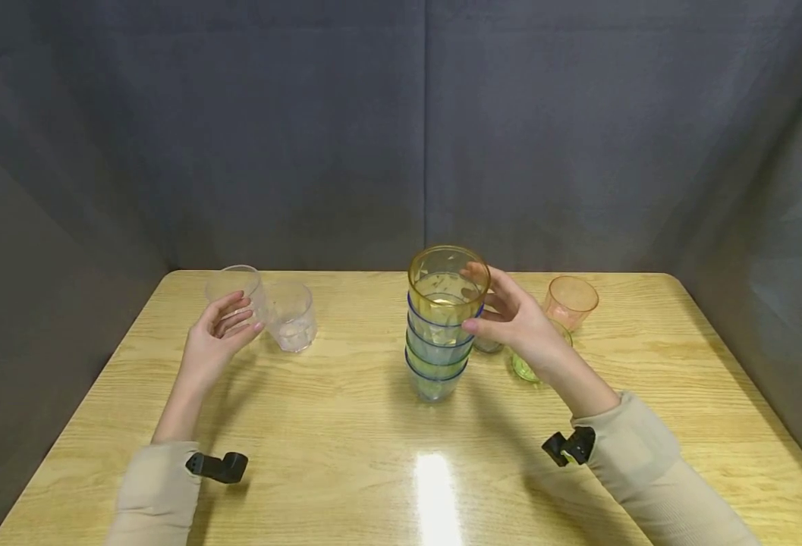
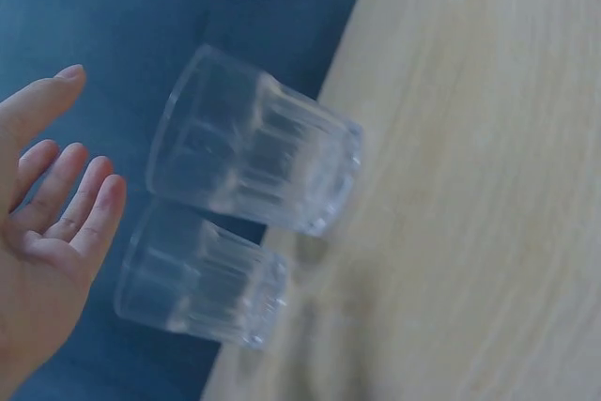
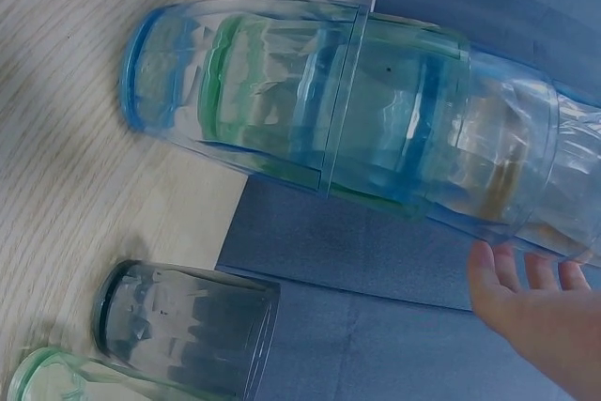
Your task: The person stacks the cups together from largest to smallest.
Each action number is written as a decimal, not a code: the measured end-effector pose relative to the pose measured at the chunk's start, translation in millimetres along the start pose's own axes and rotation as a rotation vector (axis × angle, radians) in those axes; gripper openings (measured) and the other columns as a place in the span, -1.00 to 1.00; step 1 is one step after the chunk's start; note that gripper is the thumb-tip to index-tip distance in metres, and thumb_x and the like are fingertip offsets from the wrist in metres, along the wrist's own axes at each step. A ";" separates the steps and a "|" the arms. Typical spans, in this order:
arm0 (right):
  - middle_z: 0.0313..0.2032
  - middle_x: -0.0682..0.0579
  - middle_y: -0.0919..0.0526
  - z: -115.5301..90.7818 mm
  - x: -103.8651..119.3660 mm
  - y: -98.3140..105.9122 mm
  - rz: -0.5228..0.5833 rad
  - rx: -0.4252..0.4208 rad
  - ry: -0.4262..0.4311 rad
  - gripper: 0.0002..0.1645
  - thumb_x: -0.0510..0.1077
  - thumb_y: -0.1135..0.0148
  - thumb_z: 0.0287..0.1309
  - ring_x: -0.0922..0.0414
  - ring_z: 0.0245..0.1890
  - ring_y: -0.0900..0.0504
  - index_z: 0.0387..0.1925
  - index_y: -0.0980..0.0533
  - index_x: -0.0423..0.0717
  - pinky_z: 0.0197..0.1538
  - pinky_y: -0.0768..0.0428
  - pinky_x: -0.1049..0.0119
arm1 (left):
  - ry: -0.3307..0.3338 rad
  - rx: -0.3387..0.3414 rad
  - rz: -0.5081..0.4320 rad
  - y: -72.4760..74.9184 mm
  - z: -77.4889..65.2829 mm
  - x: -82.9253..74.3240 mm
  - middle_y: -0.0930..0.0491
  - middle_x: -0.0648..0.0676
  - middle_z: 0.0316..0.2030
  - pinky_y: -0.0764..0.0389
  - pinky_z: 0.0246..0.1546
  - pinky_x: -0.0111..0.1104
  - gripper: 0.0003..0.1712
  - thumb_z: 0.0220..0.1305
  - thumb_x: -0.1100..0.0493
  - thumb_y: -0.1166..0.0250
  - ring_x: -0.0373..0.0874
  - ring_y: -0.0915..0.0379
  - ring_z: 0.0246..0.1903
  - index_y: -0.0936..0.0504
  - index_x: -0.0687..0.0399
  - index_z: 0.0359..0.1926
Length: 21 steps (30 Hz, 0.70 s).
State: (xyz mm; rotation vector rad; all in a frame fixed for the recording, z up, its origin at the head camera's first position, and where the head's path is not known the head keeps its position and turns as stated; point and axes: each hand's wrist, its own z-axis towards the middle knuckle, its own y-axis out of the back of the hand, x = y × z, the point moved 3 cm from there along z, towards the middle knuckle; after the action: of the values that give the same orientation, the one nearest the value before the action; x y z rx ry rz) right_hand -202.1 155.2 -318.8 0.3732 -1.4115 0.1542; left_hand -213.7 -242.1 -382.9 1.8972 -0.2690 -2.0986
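A tall stack of nested clear-coloured cups (image 1: 433, 371) stands on the table, with blue and green cups below and a yellow cup (image 1: 445, 309) on top. Beside the yellow cup is my right hand (image 1: 523, 326), thumb towards the front and fingers towards the back. In the right wrist view the fingertips (image 3: 508, 265) are right at the stack's side, spread rather than wrapped round it. My left hand (image 1: 212, 345) hovers over the left side with loosely bent fingers and holds nothing. Near it stand two colourless cups, one nearer (image 1: 294, 322) and one farther (image 1: 233, 279), partly behind the fingers.
Right of the stack, partly behind my right hand, stand an orange cup (image 1: 570, 299), a green cup (image 1: 525, 369) and a grey cup (image 3: 188, 321). The wooden table (image 1: 332, 440) ends at dark curtains (image 1: 305, 152) behind and on both sides.
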 end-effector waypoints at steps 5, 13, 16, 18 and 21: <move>0.43 -0.10 -0.16 -0.4 -1.0 0.2 0.005 0.008 -0.005 -0.13 -0.35 -0.29 0.10 0.12 0.24 -0.36 0.40 -0.11 -0.13 0.07 -0.56 0.49 | 0.064 -0.010 0.013 1.3 2.7 16.6 -0.26 0.22 0.33 -0.47 -0.09 -0.78 -0.18 0.26 0.07 -0.30 -0.53 -0.32 0.01 -0.13 0.12 0.43; 0.42 -0.09 -0.19 0.8 -1.5 0.8 -0.007 0.001 0.004 -0.13 -0.33 -0.31 0.10 0.25 0.18 -0.41 0.39 -0.12 -0.14 0.13 -0.50 0.51 | 0.116 0.006 0.022 -0.9 6.9 31.0 -0.20 0.23 0.39 -0.45 -0.12 -0.79 -0.15 0.27 0.05 -0.28 -0.31 -0.29 0.15 -0.08 0.10 0.45; 0.41 -0.09 -0.19 0.7 -1.3 0.5 -0.002 0.002 0.005 -0.12 -0.32 -0.31 0.10 0.27 0.16 -0.42 0.39 -0.11 -0.17 0.12 -0.50 0.52 | 0.123 0.017 0.010 -2.7 8.0 34.0 -0.17 0.24 0.40 -0.46 -0.14 -0.79 -0.14 0.27 0.06 -0.28 -0.09 -0.27 0.26 -0.05 0.13 0.46; 0.41 -0.09 -0.18 0.5 -1.3 0.2 0.002 0.004 0.003 -0.12 -0.32 -0.31 0.09 0.27 0.16 -0.42 0.39 -0.11 -0.17 0.12 -0.51 0.51 | 0.127 0.031 0.007 -4.2 8.6 35.6 -0.14 0.24 0.41 -0.45 -0.15 -0.80 -0.13 0.28 0.06 -0.28 0.05 -0.20 0.32 -0.03 0.14 0.46; 0.42 -0.08 -0.17 -0.3 -1.5 0.2 0.012 0.005 -0.002 -0.13 -0.31 -0.31 0.10 0.27 0.16 -0.41 0.39 -0.12 -0.13 0.10 -0.52 0.51 | 0.134 0.041 0.004 -6.4 10.2 38.3 -0.11 0.22 0.43 -0.44 -0.15 -0.81 -0.10 0.28 0.05 -0.28 0.12 -0.15 0.36 0.00 0.12 0.47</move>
State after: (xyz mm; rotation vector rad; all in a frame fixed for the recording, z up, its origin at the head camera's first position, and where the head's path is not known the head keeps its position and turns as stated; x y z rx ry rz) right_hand -202.1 155.7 -320.3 0.3689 -1.4154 0.1675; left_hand -227.6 -249.8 -419.7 2.0481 -0.2883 -1.9670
